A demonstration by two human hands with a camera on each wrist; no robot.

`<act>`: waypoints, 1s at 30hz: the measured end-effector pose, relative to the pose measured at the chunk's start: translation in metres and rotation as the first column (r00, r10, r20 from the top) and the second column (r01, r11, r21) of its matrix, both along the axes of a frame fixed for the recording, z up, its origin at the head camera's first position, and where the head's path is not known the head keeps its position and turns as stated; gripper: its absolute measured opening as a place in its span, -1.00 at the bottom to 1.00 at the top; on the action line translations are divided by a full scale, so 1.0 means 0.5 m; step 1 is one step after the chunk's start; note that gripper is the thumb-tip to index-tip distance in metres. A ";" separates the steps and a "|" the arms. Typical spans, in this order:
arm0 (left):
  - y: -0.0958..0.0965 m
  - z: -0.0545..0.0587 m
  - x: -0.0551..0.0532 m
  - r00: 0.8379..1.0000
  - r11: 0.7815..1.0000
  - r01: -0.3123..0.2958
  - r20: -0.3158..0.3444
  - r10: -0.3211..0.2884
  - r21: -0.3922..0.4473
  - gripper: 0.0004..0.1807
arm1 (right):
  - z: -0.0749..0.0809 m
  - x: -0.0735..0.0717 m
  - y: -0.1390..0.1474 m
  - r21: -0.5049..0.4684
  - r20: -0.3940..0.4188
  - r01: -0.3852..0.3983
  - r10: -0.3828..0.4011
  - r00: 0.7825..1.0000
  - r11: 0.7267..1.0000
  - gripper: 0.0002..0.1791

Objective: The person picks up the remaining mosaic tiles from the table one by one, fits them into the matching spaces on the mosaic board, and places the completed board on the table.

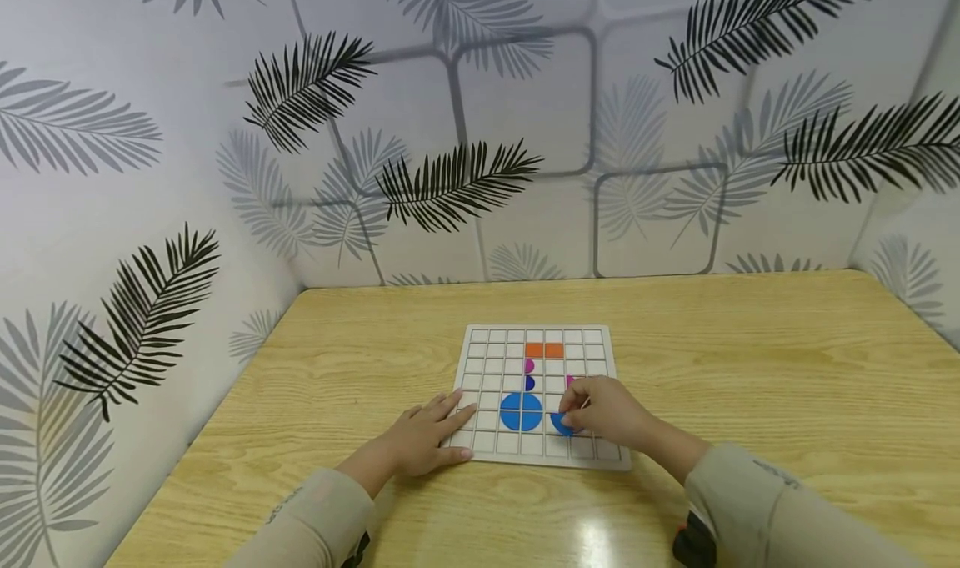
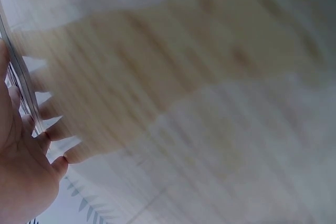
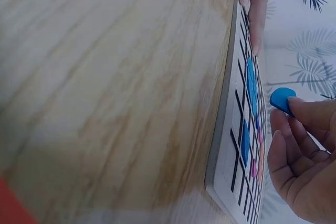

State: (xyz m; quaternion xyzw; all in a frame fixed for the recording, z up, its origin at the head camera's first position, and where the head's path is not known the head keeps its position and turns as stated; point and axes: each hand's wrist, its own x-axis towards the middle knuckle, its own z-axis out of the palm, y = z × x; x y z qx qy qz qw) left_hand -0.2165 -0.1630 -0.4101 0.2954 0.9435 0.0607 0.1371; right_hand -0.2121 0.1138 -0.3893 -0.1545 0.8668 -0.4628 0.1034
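My right hand (image 1: pixel 609 414) pinches a small blue piece (image 3: pixel 282 98) between thumb and fingers, above the right part of a white grid board (image 1: pixel 486 443). Another blue piece (image 3: pixel 245 142) lies on the board below that hand. Left of it, blue quarter pieces form a circle (image 1: pixel 511 422). Farther up the grid are a dark blue half-round piece (image 1: pixel 529 383), a magenta half-round piece (image 1: pixel 529 366) and two orange squares (image 1: pixel 543 350). A magenta piece (image 1: pixel 570 379) is partly hidden by my right hand. My left hand (image 1: pixel 427 436) rests with spread fingers on the board's left edge.
The board lies on a wood-grain table (image 1: pixel 360 351). Behind it and to the left stand pale walls (image 1: pixel 525 118) with a leaf pattern. A black object (image 1: pixel 693 543) shows under the right sleeve.
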 end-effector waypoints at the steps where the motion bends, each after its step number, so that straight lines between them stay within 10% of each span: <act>1: 0.000 0.000 0.000 1.000 1.000 0.000 -0.002 0.000 -0.001 -0.27 | -0.001 -0.003 -0.002 0.006 0.005 0.011 -0.011 1.000 1.000 -0.95; 30: -0.001 0.001 0.000 1.000 1.000 0.002 0.007 -0.002 0.012 -0.27 | -0.034 -0.043 -0.029 0.204 -0.081 0.070 -0.054 0.995 0.976 -0.90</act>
